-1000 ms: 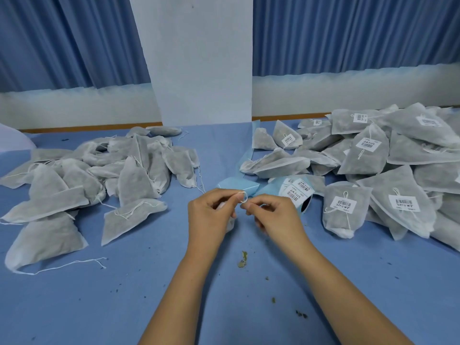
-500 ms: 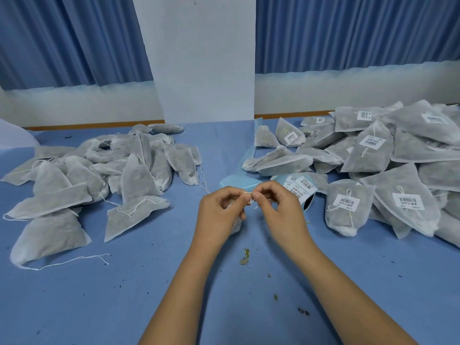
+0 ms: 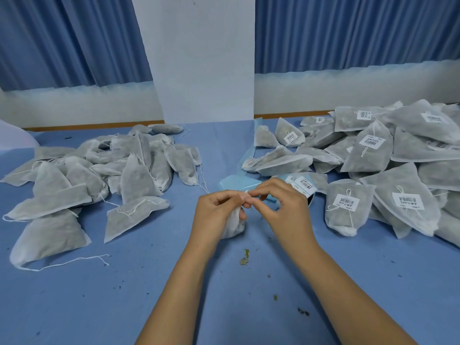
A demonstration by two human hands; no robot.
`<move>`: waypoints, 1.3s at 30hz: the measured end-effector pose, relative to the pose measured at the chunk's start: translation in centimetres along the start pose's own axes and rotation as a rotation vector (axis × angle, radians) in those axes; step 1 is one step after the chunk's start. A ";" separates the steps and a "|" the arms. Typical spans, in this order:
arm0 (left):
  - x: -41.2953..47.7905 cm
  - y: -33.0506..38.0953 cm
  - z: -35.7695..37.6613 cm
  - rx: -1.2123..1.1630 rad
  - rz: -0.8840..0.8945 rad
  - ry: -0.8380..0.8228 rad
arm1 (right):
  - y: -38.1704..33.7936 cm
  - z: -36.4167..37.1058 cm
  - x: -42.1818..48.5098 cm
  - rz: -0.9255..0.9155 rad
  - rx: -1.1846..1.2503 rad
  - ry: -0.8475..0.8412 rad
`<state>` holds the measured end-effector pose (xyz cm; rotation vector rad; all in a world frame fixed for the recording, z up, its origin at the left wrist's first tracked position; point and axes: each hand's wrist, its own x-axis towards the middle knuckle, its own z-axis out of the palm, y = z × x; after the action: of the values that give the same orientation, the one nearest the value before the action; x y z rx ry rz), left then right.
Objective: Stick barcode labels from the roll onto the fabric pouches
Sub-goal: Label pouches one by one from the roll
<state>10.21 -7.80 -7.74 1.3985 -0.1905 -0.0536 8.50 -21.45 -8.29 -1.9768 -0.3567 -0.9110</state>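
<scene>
Head view: left grip [image 3: 219,210] holds a pouch [image 3: 234,226], right grip [image 3: 282,207] pinches its top; barcode labels [image 3: 305,184] print illegible.

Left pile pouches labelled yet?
No, the left pile shows only bare fabric; barcode labels appear on the right pile alone.

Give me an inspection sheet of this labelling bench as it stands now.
Surface: blue cloth-covered table, speckled with dark crumbs.
Job's things: unlabelled grey fabric pouches piled left; barcode-labelled pouches piled right; blue-backed label roll just beyond the right hand.
Clutter: dried leaf scrap; loose white drawstring trailing from a left pouch.
Grippers: left hand grips a white fabric pouch; right hand pinches its top.
Cables: nothing seen.
Surroundings: blue curtains, white pillar, white wall.
</scene>
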 end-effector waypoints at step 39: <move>1.1 -0.8 -1.4 0.498 0.174 0.222 | -0.3 -2.1 1.2 0.099 0.249 0.293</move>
<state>11.62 -6.72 -8.62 1.8636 -0.1444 0.3114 8.15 -23.17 -6.59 -1.5938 -0.1918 -1.0230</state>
